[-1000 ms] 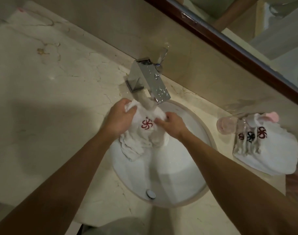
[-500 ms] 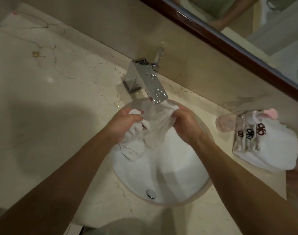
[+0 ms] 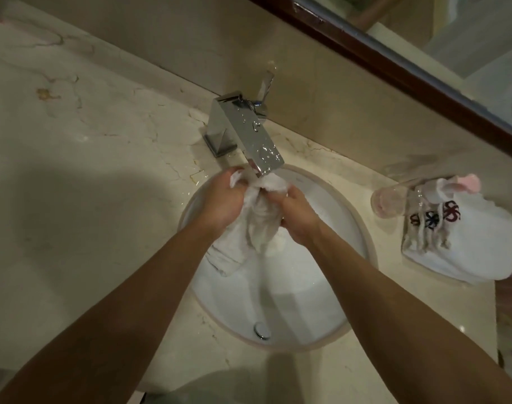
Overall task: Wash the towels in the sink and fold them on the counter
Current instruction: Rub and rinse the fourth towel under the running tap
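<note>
Right now you are holding a white towel [image 3: 262, 225] bunched between both hands over the sink [image 3: 362, 237], directly beneath the chrome faucet [image 3: 249, 135] spout. Your left hand [image 3: 222, 199] is gripping the upper left of the bundle, fingers curled round the cloth; your right hand [image 3: 298, 211] is pinching the other side, fingers wrapped in. A loose tail is hanging down below your hands toward the basin wall. Water appears to be running onto the cloth, though that is hard to confirm

Handling judgement: soft, limp, likely soaked and so heavier than it looks, dripping, not fragile. It is keeping no shape of its own, so take it by gathered handfuls near the middle, not by a corner, or the tail will be dragging

Folded towels [image 3: 467, 240] with embroidered emblems are sitting in a stack on the counter [image 3: 88, 199] to the right, just beside a glass [image 3: 387, 199], well apart from the basin
</note>
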The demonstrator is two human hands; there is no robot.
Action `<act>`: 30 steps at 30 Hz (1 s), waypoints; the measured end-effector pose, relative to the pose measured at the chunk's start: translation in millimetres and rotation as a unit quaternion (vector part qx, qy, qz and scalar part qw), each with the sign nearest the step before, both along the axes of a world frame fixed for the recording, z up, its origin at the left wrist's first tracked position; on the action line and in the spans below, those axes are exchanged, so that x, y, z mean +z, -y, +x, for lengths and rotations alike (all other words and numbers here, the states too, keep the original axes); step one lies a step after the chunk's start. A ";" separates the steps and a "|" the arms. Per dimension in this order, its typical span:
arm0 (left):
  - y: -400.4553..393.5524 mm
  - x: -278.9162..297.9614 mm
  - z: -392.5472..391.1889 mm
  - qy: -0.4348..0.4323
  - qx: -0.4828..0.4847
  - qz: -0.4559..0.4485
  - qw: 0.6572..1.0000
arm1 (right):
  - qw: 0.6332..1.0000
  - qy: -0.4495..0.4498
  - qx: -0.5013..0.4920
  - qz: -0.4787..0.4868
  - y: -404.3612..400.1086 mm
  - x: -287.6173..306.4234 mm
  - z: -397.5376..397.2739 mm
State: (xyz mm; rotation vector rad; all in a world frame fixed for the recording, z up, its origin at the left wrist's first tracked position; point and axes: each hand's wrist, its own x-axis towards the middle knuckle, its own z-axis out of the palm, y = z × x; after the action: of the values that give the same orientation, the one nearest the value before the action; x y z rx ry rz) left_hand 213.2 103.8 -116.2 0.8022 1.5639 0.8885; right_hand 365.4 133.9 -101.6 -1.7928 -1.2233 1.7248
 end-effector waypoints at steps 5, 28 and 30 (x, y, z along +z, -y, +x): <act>-5.1 -35.6 16.6 -0.046 0.009 -0.083 0.995 | 0.992 0.101 0.006 0.074 -6.3 -12.2 -38.0; -21.6 -19.7 28.3 0.052 0.110 -0.110 0.986 | 0.971 0.173 -0.065 0.152 -1.1 -11.8 -60.7; -11.3 -17.6 39.9 0.049 0.084 -0.105 0.990 | 0.963 0.189 -0.167 0.095 -13.1 -19.3 -55.8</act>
State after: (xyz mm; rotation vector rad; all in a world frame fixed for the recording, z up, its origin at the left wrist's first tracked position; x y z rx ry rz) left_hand 253.1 115.1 -133.8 0.4758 1.6243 0.8526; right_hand 309.6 147.0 -121.0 -2.1232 -1.0979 1.0763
